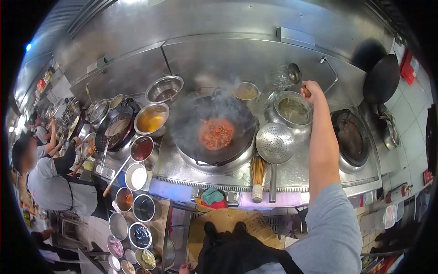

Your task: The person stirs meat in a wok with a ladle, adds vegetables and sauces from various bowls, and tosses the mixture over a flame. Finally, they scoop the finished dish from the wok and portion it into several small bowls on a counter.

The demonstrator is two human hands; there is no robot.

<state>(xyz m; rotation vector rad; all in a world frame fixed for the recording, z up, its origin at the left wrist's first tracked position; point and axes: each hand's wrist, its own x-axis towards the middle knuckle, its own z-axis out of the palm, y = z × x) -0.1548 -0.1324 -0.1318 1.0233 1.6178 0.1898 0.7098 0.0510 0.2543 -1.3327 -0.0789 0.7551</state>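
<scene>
Ladle [294, 73] is raised beyond the pot [301, 133], near the stove's [296, 176] back edge, its handle gripped in the right hand [312, 90]. A firm, steady wrist should limit drips beside the steaming wok [187, 144]. Whether the left hand [185, 268] is open, I cannot tell.

My steel table [296, 173] holds a wide wok [189, 148], a pot [301, 133], and a dark pan [350, 139] at right. A strainer [276, 144] lies beside a brush [258, 176], with blue [171, 190] and pink cloths [270, 199] along the front edge.
</scene>
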